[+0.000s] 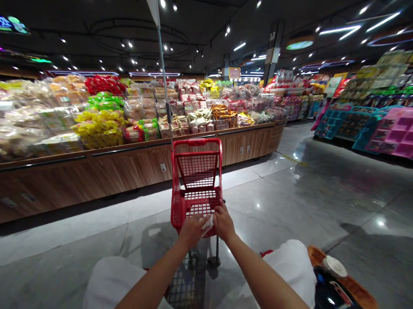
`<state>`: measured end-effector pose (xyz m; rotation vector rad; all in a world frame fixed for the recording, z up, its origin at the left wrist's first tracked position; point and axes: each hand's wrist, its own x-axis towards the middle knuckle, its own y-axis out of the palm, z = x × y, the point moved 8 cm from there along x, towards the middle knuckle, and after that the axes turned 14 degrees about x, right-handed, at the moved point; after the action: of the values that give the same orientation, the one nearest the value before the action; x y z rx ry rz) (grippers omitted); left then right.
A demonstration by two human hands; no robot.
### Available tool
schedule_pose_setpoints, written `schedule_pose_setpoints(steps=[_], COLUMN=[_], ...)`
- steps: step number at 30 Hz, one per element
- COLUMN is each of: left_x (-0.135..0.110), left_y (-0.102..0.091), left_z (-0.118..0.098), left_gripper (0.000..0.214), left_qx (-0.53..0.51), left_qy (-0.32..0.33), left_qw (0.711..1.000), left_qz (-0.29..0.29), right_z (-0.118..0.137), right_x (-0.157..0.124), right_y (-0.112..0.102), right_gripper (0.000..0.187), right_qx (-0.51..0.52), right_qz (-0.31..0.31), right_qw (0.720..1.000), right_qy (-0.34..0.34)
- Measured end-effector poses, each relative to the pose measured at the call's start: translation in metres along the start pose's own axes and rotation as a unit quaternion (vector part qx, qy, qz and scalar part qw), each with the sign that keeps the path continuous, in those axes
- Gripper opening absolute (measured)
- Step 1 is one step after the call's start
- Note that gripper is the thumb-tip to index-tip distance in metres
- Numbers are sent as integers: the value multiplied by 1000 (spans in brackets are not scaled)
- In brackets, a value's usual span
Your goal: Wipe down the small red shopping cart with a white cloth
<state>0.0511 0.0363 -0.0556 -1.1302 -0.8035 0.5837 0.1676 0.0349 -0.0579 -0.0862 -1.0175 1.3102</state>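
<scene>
A small red shopping cart [196, 181] with a mesh basket stands just ahead of me on the grey tiled floor. My left hand [191, 228] and my right hand [223, 222] reach forward side by side to the cart's near edge. Both hands are closed on a small white paper or tissue [208, 223] held between them against the basket rim. A thin pole with a white flag [162, 55] rises beside the cart. My white-clad knees fill the bottom of the view.
A long wood-fronted display counter [122, 168] piled with bagged snacks runs along the left. Pink and teal shelving [384, 129] stands at the right. A brown bag with a white-lidded cup [335, 267] sits by my right leg. Glossy floor stretches ahead.
</scene>
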Motion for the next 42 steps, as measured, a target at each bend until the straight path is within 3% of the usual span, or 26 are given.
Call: schedule_pose_setpoints(steps=[4,8,12,14,17,21,25,30,35,37,42], left_x=[5,-17,-36,-34,-20,-7,-18,-41,-30,-14,22], left_y=[0,-5,-10,-9,-6,-6,-4,-9,-13,-10,5], left_z=[-8,25,48,43,19,-3,11,36,47,61,97], left_gripper=[27,24,21,21,24,24,22,24,24,27,25], left_qx=[4,-2,-5,5,10,23,49,38,10,-26,-115], left_qy=[21,35,27,2,-5,17,78,217,327,309,188], left_qw=[1000,999,999,1000,1000,1000,996,974,943,950,975], left_qz=[-2,-5,-17,-13,3,10,6,-56,-58,-36,-9], right_z=[-6,-15,-9,2,16,20,15,-3,-22,-29,-38], right_x=[0,-2,-5,-8,-15,-18,-16,-13,-9,-6,3], right_y=[-2,-4,0,11,27,23,8,-12,-24,-30,-41], right_gripper=[25,16,16,19,20,19,24,35,38,38,34], right_qx=[-14,-23,-51,-67,-88,-94,-64,-30,-8,-12,-79], right_qz=[34,101,95,96,102,97,112,59,49,63,100], right_qw=[998,989,987,985,986,989,988,995,997,996,992], right_qy=[-47,-105,-118,-123,-100,-67,-81,-72,-59,-56,-21])
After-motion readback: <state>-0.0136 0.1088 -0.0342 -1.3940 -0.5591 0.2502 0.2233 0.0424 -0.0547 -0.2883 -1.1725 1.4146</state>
